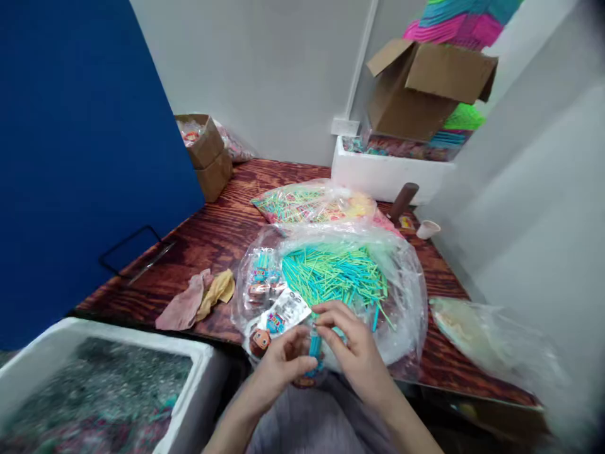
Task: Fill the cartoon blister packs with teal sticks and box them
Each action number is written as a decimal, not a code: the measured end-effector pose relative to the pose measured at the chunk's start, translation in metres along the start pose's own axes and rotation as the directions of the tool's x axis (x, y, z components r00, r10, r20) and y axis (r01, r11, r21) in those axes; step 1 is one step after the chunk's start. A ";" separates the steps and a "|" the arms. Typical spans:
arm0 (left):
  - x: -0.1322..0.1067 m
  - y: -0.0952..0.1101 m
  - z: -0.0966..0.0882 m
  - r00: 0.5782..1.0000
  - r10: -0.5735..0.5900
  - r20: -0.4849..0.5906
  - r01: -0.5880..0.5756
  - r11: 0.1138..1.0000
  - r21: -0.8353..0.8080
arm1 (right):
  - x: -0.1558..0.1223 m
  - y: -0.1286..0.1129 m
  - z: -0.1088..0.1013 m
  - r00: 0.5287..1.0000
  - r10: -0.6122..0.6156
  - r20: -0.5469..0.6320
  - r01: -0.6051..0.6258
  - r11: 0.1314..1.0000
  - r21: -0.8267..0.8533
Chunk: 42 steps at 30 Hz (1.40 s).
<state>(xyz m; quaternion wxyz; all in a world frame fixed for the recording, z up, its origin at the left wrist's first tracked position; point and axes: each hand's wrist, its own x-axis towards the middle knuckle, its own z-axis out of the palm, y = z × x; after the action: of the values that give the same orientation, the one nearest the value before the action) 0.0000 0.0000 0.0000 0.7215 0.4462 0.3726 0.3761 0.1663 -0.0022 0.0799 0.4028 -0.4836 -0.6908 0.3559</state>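
My left hand [282,362] and my right hand [352,343] meet at the near edge of the table, both closed on a small bundle of blue sticks [314,345] held upright between them. A small clear packet with a printed card [286,312] sticks up from the left hand's fingers. Just beyond lies an open clear plastic bag [401,284] heaped with several green and blue sticks [335,274]. Packed toy packets [261,280] lie at the bag's left side.
Two crumpled cloths [196,299] lie left on the wooden table [227,221]. A white foam box [113,340] stands near left, another [378,173] far right under an open cardboard box [420,85]. A bag of coloured sticks [314,205] lies further back, a clear bag [482,337] right.
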 end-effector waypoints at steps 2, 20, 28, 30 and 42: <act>-0.002 -0.001 0.000 1.000 0.004 0.020 -0.005 0.996 0.084 | -0.006 -0.001 0.003 1.000 -0.007 0.018 0.007 1.000 0.019; -0.007 0.021 0.006 0.926 0.370 0.074 -0.368 0.846 0.386 | -0.034 -0.026 0.005 0.936 -0.351 0.023 0.331 0.857 -0.395; -0.008 0.021 0.008 0.918 0.387 0.083 -0.384 0.819 0.427 | -0.028 -0.020 0.008 0.944 -0.329 0.011 0.303 0.856 -0.419; -0.009 0.020 0.008 0.924 0.375 0.076 -0.371 0.828 0.421 | -0.029 -0.019 0.009 0.935 -0.355 0.006 0.325 0.851 -0.412; -0.007 0.016 -0.003 0.953 0.284 0.104 -0.302 0.873 0.383 | -0.032 -0.032 0.000 0.950 -0.312 -0.011 0.306 0.936 -0.175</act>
<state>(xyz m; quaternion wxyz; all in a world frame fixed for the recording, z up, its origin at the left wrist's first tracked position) -0.0090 0.0001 0.0153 0.5592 0.6419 0.3527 0.3883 0.1609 -0.0416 0.1012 0.4240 -0.4087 -0.7782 0.2182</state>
